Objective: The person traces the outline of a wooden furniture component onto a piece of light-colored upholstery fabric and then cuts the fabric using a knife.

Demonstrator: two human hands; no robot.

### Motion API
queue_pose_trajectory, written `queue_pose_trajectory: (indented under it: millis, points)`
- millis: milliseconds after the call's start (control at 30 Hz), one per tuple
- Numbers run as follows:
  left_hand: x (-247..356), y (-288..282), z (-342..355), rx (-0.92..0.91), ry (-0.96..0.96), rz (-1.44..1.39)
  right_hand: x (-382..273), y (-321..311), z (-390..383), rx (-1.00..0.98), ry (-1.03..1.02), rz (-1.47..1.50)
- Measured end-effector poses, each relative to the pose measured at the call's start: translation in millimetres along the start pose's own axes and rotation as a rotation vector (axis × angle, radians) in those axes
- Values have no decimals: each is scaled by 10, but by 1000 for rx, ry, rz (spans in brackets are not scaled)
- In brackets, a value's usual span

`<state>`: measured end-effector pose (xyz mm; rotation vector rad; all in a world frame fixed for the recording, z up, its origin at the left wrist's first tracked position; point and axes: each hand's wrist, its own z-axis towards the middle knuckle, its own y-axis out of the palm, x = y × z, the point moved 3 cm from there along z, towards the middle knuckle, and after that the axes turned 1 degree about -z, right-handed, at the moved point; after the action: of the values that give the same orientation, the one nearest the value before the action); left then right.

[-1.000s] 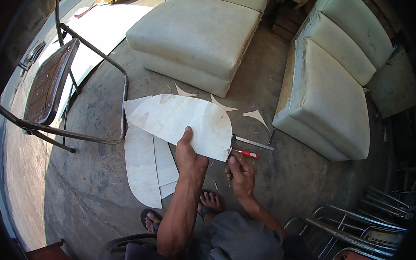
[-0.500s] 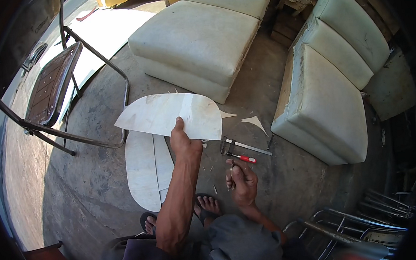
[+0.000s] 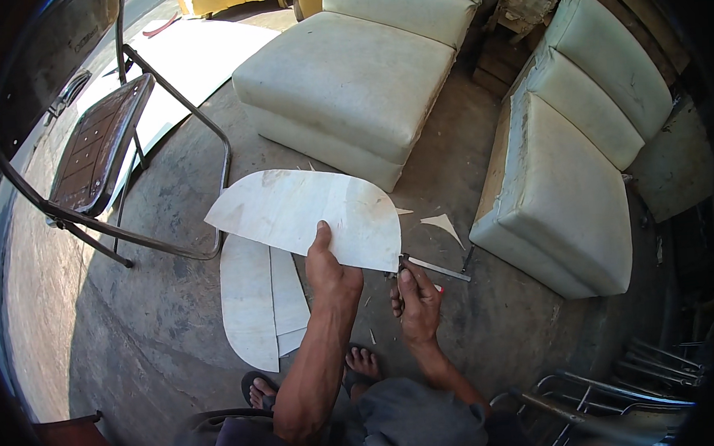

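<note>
My left hand (image 3: 331, 269) grips a white board (image 3: 300, 206) with a rounded end, thumb on its face. My right hand (image 3: 416, 297) is closed on a small dark metal tool (image 3: 401, 263) at the board's lower right corner; its exact kind I cannot make out. More cut white pieces (image 3: 248, 309) lie overlapping on the floor below. Pointed offcuts (image 3: 442, 225) and a metal clamp (image 3: 440, 269), its red handle mostly hidden behind my right hand, lie to the right.
Two cream padded seats (image 3: 342, 86) (image 3: 567, 220) stand ahead and right. A metal-framed chair (image 3: 99, 148) stands left beside a large white sheet (image 3: 211, 53) on the floor. Tubular metal frames (image 3: 592, 396) are at lower right; my sandalled feet (image 3: 364, 364) are below.
Since half a second ago the board has dropped and tilted, bringing its right corner back to my right hand and the small tool, much as it was a second ago.
</note>
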<state>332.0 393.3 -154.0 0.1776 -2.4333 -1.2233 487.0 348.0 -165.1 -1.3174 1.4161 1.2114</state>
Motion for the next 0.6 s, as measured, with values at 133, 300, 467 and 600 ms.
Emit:
queue_pose_trajectory:
  millis: [133,300,467,600]
  points:
    - [11,2,-29,-1,-12,5,-5,8,-38,-48,-45,-19]
    - [-80,56,-56,63,-42,-3,-35,-37,-119,-32,-45,-3]
    - [-30,8,349,33,21,-68,-42,169,-309,-249,-323,-172]
    - [59,162,198,-7,10,-83,-246,-16,-153,-56,-174,-53]
